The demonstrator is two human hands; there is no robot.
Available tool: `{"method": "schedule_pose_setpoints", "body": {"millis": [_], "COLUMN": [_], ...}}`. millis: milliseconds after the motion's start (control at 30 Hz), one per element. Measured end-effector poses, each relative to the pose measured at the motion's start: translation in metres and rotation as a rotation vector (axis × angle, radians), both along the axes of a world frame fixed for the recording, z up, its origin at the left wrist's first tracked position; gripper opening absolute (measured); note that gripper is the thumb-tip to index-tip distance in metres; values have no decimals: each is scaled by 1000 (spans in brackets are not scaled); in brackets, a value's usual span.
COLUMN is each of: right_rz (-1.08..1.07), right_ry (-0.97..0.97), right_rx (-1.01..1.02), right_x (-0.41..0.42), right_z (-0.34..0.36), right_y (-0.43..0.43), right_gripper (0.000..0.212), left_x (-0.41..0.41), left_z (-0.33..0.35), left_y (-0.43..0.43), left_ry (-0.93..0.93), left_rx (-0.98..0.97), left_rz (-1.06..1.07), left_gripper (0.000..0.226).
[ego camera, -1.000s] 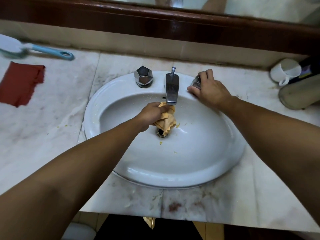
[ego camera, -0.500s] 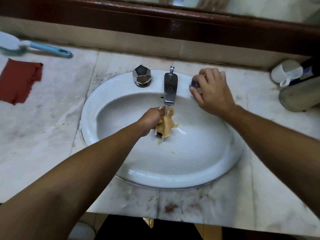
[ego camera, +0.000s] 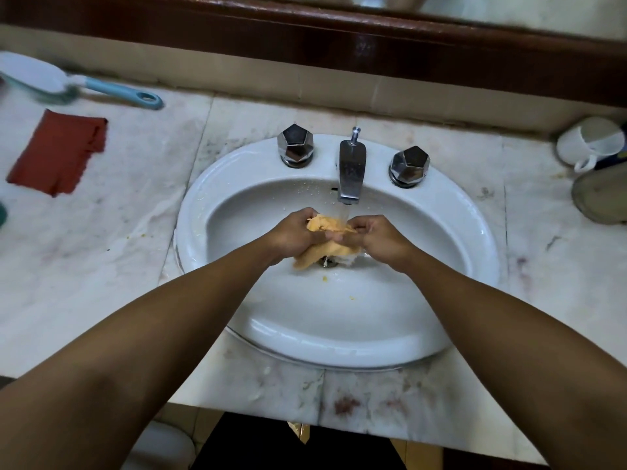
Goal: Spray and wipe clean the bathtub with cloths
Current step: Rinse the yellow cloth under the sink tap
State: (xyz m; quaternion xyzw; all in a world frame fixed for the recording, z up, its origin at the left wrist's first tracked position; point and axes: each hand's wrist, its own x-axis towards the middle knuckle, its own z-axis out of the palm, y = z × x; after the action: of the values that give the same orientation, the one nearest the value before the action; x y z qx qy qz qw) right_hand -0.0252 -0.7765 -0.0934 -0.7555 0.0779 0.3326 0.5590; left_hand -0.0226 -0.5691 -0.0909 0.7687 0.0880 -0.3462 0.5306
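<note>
Both hands hold a wet orange cloth (ego camera: pixel 328 224) inside the white oval sink (ego camera: pixel 468 232), right under the chrome faucet (ego camera: pixel 351 171). Water runs from the spout onto the cloth. My left hand (ego camera: pixel 294 234) grips the cloth's left side and my right hand (ego camera: pixel 380 236) pinches its right side. The lower part of the cloth hangs over the drain (ego camera: pixel 328 262). A red cloth (ego camera: pixel 57 151) lies flat on the marble counter at the left.
Two faceted chrome knobs, left (ego camera: pixel 296 145) and right (ego camera: pixel 409 165), flank the faucet. A blue-handled brush (ego camera: pixel 78 83) lies at the back left. A white mug (ego camera: pixel 591 142) and a round container (ego camera: pixel 600 197) stand at the right. Small orange crumbs dot the basin.
My right hand has left the right knob and come down into the basin to take the cloth. Water now runs from the faucet. The view has shifted so the sink sits further right.
</note>
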Motion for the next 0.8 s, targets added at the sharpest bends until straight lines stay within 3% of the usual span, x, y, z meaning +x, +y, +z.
{"method": "schedule_pose_setpoints", "body": {"millis": [67,167,267,467,600,700,800], "right_rz": [-74,-168,-180,-291,-226,-32,38], "right_ry": [20,47,36,45,29,41,-12], "right_rx": [54,120,67,-31,7,79,16], "right_x": [1,-1,-7,-17,-23,-31,-32], "right_z": [-1,1,1,3,5,3,1], "right_y": [1,6,8,9,-1,-6,-2], "right_gripper": [11,2,13,32,7,44,29], "left_x": [-1,-2,-6,-10,-12,-14,-9], "left_z": [-1,-3,-7,-5,2,15,19], "left_y": [5,11,14,5,-9,-20,-28], "left_ry": [-60,-56,-59,-220,-161,-96,-136], "left_rx": [34,57,81,101,24,-99,-58], "left_rz": [16,61,38,-24,-16,-21,-66], "left_gripper": [23,44,59,15,18,23,22]}}
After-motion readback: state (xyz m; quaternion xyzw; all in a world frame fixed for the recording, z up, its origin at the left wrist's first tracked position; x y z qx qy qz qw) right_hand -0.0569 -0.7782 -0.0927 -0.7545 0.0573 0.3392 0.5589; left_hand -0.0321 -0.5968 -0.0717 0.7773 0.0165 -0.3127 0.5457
